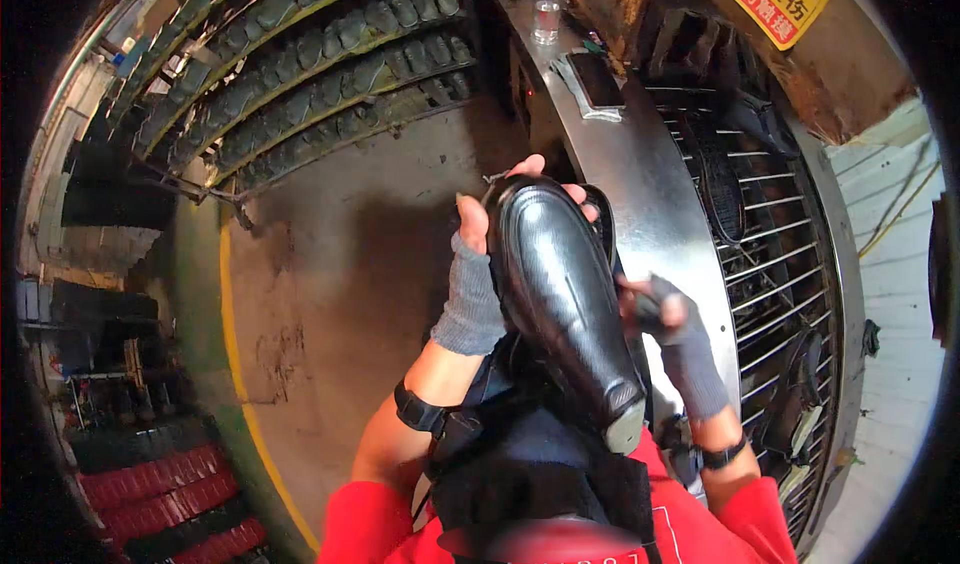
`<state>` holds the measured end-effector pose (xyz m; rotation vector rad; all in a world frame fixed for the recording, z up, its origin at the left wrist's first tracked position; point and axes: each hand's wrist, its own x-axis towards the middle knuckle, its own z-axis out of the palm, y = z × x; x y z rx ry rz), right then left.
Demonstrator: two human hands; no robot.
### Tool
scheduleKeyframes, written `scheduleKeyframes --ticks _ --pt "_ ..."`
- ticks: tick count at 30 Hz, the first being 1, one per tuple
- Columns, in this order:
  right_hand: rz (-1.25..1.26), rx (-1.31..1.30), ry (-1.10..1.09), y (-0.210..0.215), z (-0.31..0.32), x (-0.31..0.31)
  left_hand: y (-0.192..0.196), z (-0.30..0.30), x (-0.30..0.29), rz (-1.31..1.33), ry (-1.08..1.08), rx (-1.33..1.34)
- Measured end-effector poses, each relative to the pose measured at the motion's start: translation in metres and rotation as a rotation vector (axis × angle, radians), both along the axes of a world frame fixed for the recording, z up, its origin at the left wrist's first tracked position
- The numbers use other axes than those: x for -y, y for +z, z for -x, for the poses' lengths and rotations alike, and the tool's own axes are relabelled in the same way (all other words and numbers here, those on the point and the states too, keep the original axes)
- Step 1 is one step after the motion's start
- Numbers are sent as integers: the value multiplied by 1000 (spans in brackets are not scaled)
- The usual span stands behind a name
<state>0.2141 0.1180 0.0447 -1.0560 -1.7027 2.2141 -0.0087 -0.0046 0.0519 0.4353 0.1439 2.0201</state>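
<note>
A glossy black leather shoe (pixel 560 274) is held in front of my body, its rounded toe pointing away and its narrower end toward me. A pale block (pixel 626 430), perhaps the end of a shoe last, sticks out at that near end. My left hand (pixel 480 239), in a grey fingerless glove, is wrapped round the toe, thumb on the left and fingertips showing on the far side. Part of another black item (pixel 600 214) shows behind the shoe. Beside the shoe's right flank, my gloved right hand (pixel 660 309) has bent fingers and is blurred; contact is unclear.
A steel ledge (pixel 650 174) curves along the right, bearing a dark flat object (pixel 590 79) on cloth and a clear bottle (pixel 546 14). Beyond it, a metal-bar conveyor (pixel 770 224) carries black shoes (pixel 715 184). Shoe racks (pixel 300 64) stand far left, under a yellow warning sign's opposite side (pixel 790 4).
</note>
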Motion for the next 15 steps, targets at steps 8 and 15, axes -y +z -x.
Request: scheduleKeyframes --ticks 8,15 --pt "439 -172 29 19 10 13 -72 42 -48 523 313 -644" --pt "335 -110 -229 15 -11 -20 -88 46 -65 981 431 -1703"
